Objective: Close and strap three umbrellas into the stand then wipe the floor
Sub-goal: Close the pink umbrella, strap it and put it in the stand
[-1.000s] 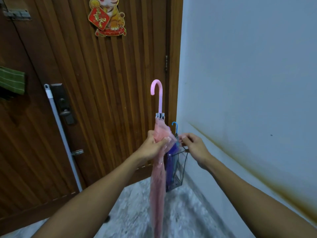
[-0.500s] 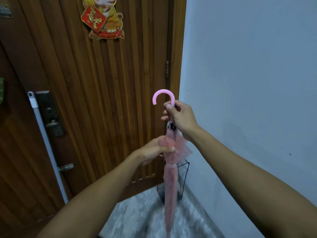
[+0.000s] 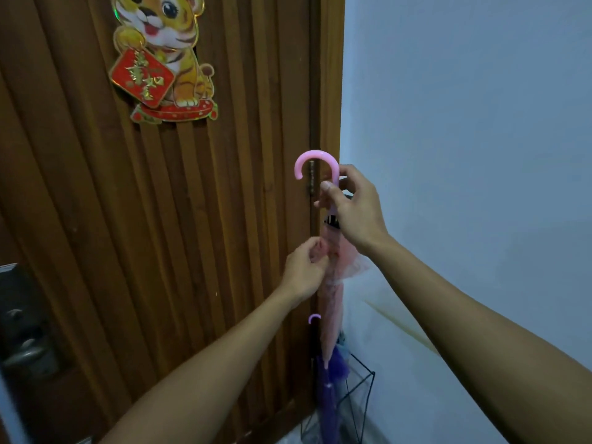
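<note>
The wire stand (image 3: 362,392) sits in the corner between the wooden door (image 3: 192,219) and the pale wall (image 3: 464,155), so it is closed on two sides. The purple umbrella (image 3: 328,398) already fills its left part, and its small hook stands above the rim. The pink umbrella (image 3: 331,302) hangs upright over it. Open room is only on the right, along the wall.

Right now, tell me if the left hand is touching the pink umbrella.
Touching. The head view shows the left hand pinching the pink umbrella canopy folds, with no gap; the right hand grips just below the hooked handle.
</note>
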